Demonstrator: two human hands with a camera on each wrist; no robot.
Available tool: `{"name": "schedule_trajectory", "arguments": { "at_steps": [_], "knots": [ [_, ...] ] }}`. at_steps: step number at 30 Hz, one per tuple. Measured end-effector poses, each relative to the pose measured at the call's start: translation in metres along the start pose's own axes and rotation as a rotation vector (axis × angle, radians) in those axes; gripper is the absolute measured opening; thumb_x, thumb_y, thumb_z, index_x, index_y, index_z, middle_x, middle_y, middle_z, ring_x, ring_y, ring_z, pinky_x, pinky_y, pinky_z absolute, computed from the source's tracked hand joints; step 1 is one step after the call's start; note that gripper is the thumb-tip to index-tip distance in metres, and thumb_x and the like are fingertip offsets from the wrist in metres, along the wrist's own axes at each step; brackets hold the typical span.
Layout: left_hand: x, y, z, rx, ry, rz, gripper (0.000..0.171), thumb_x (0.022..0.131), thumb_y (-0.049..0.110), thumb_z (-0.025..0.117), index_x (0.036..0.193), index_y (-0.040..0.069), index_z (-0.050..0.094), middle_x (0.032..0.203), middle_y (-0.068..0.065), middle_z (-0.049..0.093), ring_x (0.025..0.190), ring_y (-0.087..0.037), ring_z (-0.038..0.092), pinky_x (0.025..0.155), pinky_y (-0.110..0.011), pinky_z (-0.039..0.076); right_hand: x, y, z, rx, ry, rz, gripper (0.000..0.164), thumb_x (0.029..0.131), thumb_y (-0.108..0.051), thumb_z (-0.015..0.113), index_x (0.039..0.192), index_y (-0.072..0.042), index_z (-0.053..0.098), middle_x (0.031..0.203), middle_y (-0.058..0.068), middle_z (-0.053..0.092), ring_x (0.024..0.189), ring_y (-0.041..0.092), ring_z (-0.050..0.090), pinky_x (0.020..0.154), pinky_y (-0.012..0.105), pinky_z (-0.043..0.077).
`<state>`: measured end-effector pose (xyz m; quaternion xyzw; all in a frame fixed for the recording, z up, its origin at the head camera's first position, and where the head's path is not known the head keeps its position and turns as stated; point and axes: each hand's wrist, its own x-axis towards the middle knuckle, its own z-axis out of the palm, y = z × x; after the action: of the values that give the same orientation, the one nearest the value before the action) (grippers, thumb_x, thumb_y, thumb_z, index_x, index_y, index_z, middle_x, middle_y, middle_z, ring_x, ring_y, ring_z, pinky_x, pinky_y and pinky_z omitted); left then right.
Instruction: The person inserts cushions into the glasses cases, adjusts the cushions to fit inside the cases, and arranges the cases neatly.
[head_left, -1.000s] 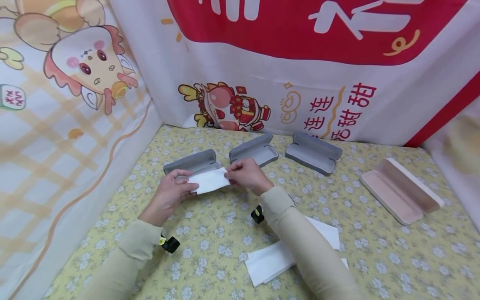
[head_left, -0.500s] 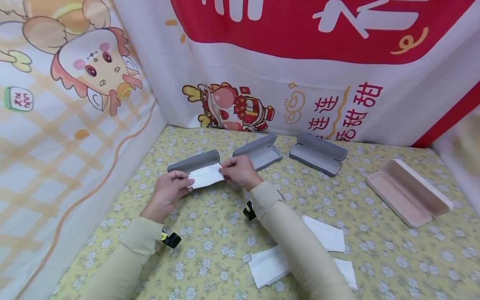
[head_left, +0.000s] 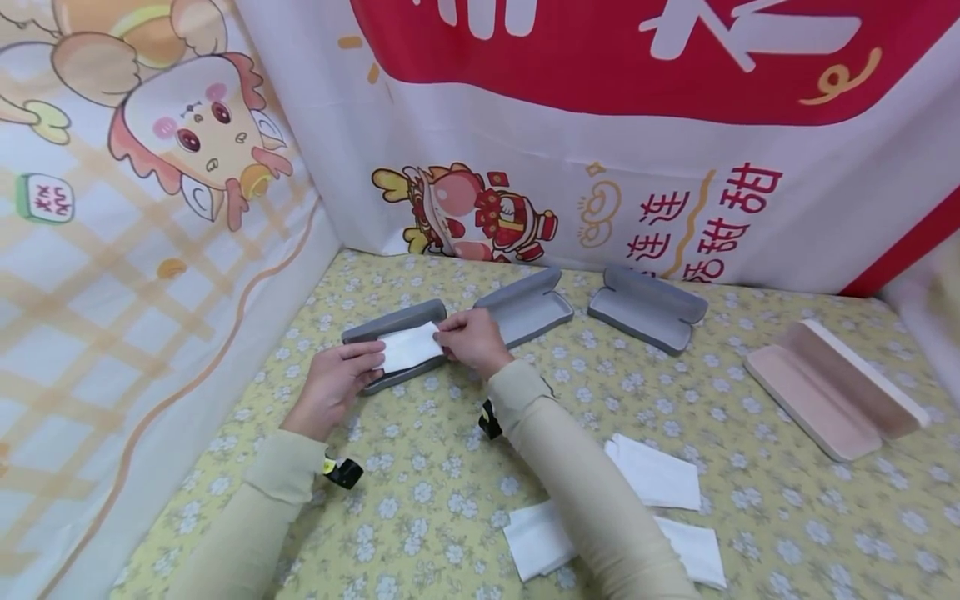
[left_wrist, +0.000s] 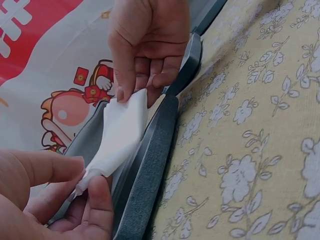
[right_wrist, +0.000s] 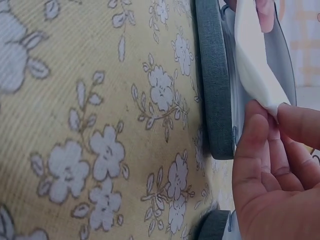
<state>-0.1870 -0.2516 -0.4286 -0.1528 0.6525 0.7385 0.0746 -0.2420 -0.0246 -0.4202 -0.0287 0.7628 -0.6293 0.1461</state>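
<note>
A folded white cloth [head_left: 409, 347] is stretched between both hands, over the leftmost open grey glasses case [head_left: 405, 375]. My left hand [head_left: 339, 379] pinches its left end between thumb and fingers. At the other end my right hand [head_left: 474, 340] pinches a corner. In the left wrist view the cloth [left_wrist: 122, 132] hangs close over the case's tray, beside the front rim [left_wrist: 155, 165]. The right wrist view has the cloth [right_wrist: 257, 60] narrowing to the pinch of the right thumb and fingers.
Two more open grey glasses cases, one in the middle [head_left: 525, 312] and one further right [head_left: 648, 312], stand along the back. A pink open case [head_left: 825, 392] lies at the right. Folded white cloths [head_left: 656, 475] lie beneath and beside the right forearm. Printed curtains border the table [head_left: 420, 500].
Both hands have moved the white cloth away from me and over the leftmost grey case, whose front edge now shows below the cloth. The head view has shifted slightly.
</note>
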Motion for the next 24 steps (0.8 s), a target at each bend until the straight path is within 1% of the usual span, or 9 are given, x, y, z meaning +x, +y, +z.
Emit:
{"name": "schedule_trajectory", "arguments": {
  "at_steps": [2,4,6,8,12,14,16,19,24],
  "knots": [
    [0.000,0.001,-0.001,0.012,-0.017,0.003,0.046,0.094,0.000,0.069,0.136,-0.012,0.054,0.131,-0.014,0.052,0.095,-0.017,0.066,0.088,-0.028,0.056,0.000,0.000,0.000,0.001,0.000,0.000,0.009,0.094,-0.007,0.072,0.100,-0.002,0.077,0.085,0.011,0.070,0.085,0.034,0.069,0.078,0.047,0.060],
    [-0.001,0.003,-0.002,0.028,-0.034,0.001,0.047,0.095,0.003,0.069,0.137,-0.012,0.053,0.135,-0.016,0.050,0.097,-0.017,0.065,0.089,-0.027,0.056,0.000,0.000,0.001,-0.004,0.002,0.002,0.011,0.094,-0.007,0.072,0.102,-0.001,0.077,0.085,0.011,0.070,0.086,0.035,0.069,0.078,0.047,0.059],
    [-0.002,0.004,-0.003,0.047,-0.054,0.002,0.049,0.096,0.006,0.069,0.138,-0.012,0.052,0.139,-0.018,0.047,0.100,-0.017,0.064,0.090,-0.027,0.055,0.000,0.000,0.001,-0.022,0.007,0.000,0.012,0.094,-0.007,0.072,0.103,-0.001,0.077,0.086,0.011,0.071,0.085,0.034,0.069,0.076,0.048,0.059],
    [-0.002,0.004,-0.003,0.053,-0.062,-0.007,0.049,0.097,0.008,0.069,0.138,-0.011,0.052,0.140,-0.019,0.048,0.101,-0.018,0.064,0.092,-0.028,0.055,0.001,0.001,0.001,-0.045,0.011,-0.006,0.012,0.094,-0.007,0.072,0.103,-0.001,0.077,0.085,0.011,0.071,0.081,0.032,0.069,0.072,0.046,0.059],
    [-0.004,0.006,-0.004,0.051,-0.072,-0.039,0.048,0.097,0.012,0.070,0.137,-0.011,0.054,0.131,-0.017,0.056,0.096,-0.017,0.065,0.095,-0.032,0.054,0.003,0.004,0.002,-0.129,0.027,-0.048,0.010,0.093,-0.006,0.073,0.100,-0.001,0.078,0.081,0.009,0.071,0.072,0.024,0.067,0.061,0.036,0.056],
    [-0.005,0.007,-0.003,0.043,-0.069,-0.056,0.047,0.097,0.012,0.069,0.135,-0.011,0.054,0.124,-0.015,0.060,0.092,-0.016,0.066,0.095,-0.033,0.054,0.004,0.005,0.003,-0.193,0.035,-0.073,0.009,0.093,-0.006,0.073,0.098,-0.002,0.079,0.082,0.007,0.072,0.071,0.021,0.066,0.059,0.031,0.054],
    [-0.006,0.008,-0.003,0.034,-0.071,-0.066,0.046,0.097,0.011,0.069,0.134,-0.013,0.054,0.120,-0.014,0.061,0.089,-0.016,0.066,0.096,-0.034,0.054,0.005,0.005,0.004,-0.260,0.045,-0.101,0.009,0.092,-0.007,0.074,0.097,-0.004,0.080,0.086,0.005,0.072,0.074,0.018,0.065,0.060,0.028,0.054],
    [-0.008,0.009,-0.004,0.032,-0.075,-0.069,0.046,0.097,0.011,0.069,0.133,-0.014,0.053,0.120,-0.016,0.061,0.089,-0.016,0.066,0.096,-0.034,0.053,0.005,0.003,0.005,-0.331,0.048,-0.126,0.011,0.093,-0.009,0.073,0.100,-0.006,0.081,0.094,0.003,0.073,0.082,0.017,0.065,0.066,0.029,0.054],
    [-0.010,0.010,-0.007,0.040,-0.110,-0.059,0.048,0.098,0.010,0.067,0.134,-0.017,0.050,0.127,-0.022,0.055,0.094,-0.018,0.066,0.099,-0.035,0.052,0.007,0.000,0.005,-0.372,0.028,-0.130,0.012,0.093,-0.007,0.070,0.099,-0.005,0.081,0.095,0.003,0.075,0.083,0.017,0.066,0.069,0.029,0.054]
  ]
}}
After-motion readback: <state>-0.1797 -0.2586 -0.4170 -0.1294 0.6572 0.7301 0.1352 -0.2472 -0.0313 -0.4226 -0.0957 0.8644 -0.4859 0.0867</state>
